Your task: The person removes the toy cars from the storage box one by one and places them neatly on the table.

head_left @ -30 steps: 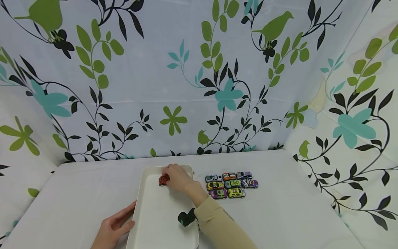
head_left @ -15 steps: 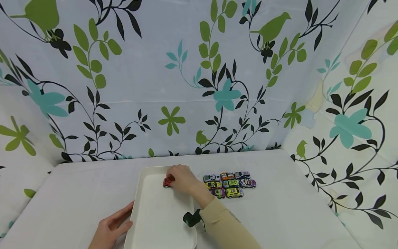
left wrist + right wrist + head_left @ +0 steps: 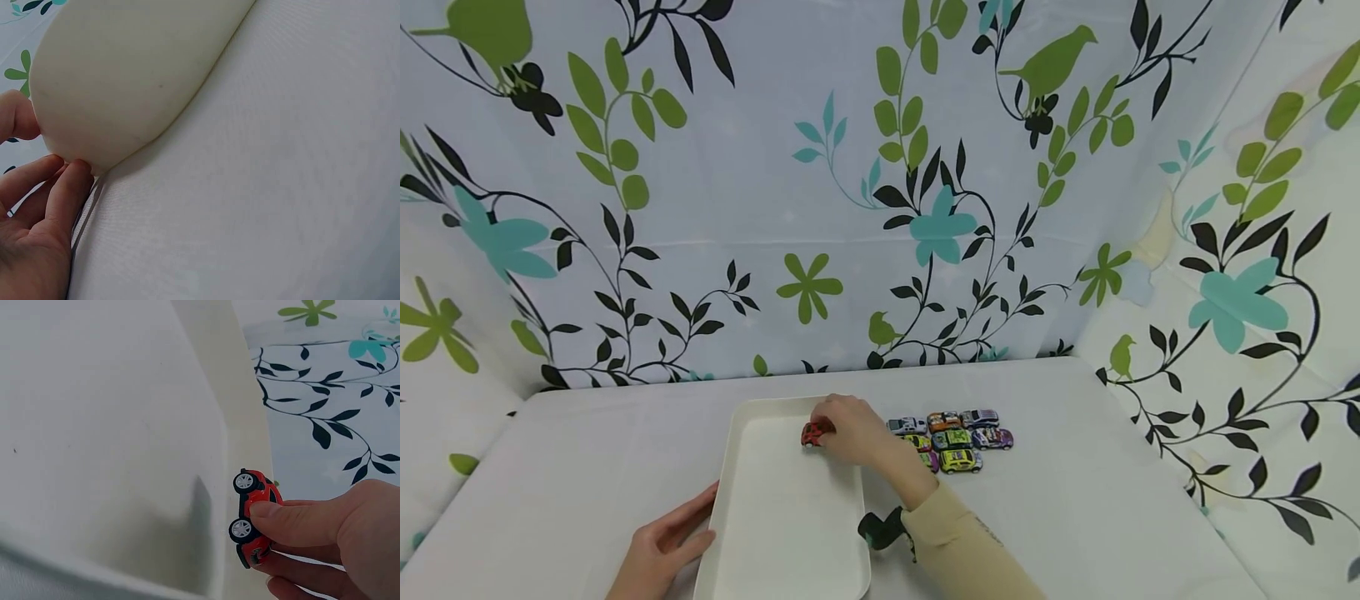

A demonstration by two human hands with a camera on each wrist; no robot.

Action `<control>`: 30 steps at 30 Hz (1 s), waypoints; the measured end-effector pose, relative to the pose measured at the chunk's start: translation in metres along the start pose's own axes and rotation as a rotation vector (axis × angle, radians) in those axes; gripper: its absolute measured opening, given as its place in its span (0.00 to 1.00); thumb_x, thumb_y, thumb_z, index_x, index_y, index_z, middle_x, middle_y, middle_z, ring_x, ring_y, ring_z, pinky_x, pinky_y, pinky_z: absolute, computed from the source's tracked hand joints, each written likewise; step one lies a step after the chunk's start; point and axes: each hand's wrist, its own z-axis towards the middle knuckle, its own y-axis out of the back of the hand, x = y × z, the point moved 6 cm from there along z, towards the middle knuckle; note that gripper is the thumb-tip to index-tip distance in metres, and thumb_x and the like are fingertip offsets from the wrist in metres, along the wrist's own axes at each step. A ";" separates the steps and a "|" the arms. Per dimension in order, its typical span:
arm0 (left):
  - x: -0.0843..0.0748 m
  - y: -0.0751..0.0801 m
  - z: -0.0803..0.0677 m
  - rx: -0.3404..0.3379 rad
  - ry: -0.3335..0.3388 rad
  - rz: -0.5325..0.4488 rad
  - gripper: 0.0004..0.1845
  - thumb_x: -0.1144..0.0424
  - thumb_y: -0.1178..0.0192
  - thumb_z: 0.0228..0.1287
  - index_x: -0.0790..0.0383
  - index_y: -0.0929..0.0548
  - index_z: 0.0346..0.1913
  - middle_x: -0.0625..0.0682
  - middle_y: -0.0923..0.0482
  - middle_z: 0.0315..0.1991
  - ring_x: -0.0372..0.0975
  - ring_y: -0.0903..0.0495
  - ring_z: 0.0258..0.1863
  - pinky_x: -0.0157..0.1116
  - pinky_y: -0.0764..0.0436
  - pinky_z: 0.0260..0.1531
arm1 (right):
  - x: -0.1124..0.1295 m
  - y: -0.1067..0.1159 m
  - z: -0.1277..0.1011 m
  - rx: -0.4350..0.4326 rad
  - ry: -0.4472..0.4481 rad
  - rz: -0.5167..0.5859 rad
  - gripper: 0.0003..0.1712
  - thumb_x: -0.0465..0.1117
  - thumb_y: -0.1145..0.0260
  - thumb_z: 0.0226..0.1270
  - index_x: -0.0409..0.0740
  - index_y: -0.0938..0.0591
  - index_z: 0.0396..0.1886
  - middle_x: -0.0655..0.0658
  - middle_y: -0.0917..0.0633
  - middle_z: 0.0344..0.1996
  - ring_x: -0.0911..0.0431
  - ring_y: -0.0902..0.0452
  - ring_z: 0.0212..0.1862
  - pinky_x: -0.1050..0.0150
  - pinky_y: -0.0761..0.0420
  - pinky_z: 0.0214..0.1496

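Observation:
My right hand [image 3: 852,431] pinches a red toy car [image 3: 812,434] over the far end of a white tray [image 3: 775,533]. In the right wrist view, the thumb presses the side of the toy car [image 3: 253,515], fingers are behind it, and two silver wheels face the camera. A shadow falls on the tray floor [image 3: 125,431] beside it. My left hand [image 3: 662,542] lies along the tray's left side. In the left wrist view, that hand [image 3: 44,200] touches the tray's outer wall [image 3: 131,75] with its fingertips.
Several colourful toy cars [image 3: 951,439] stand grouped on the white table [image 3: 1075,500] right of the tray; the right forearm covers part of the nearest ones. A black wrist device [image 3: 882,527] overlaps the tray's right rim. A patterned curtain [image 3: 737,167] hangs behind the table.
My right hand has moved to the right across the tray with the red toy car in its grip. The left hand stays at the tray's left side. The forearm now covers more of the grouped cars.

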 end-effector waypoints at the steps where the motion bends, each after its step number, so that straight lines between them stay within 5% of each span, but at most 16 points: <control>1: 0.000 0.000 0.000 -0.001 0.006 0.000 0.32 0.68 0.36 0.67 0.76 0.33 0.70 0.32 0.22 0.58 0.19 0.25 0.55 0.25 0.19 0.48 | 0.000 0.001 -0.001 -0.002 0.002 0.009 0.09 0.34 0.30 0.64 0.46 0.13 0.43 0.51 0.16 0.40 0.60 0.25 0.40 0.68 0.22 0.46; 30: -0.001 -0.001 -0.001 0.021 -0.039 -0.018 0.32 0.70 0.38 0.68 0.79 0.36 0.70 0.32 0.22 0.58 0.19 0.25 0.55 0.24 0.19 0.47 | -0.014 0.027 -0.044 -0.115 0.036 0.080 0.12 0.34 0.32 0.67 0.42 0.14 0.50 0.48 0.16 0.43 0.57 0.22 0.43 0.62 0.20 0.49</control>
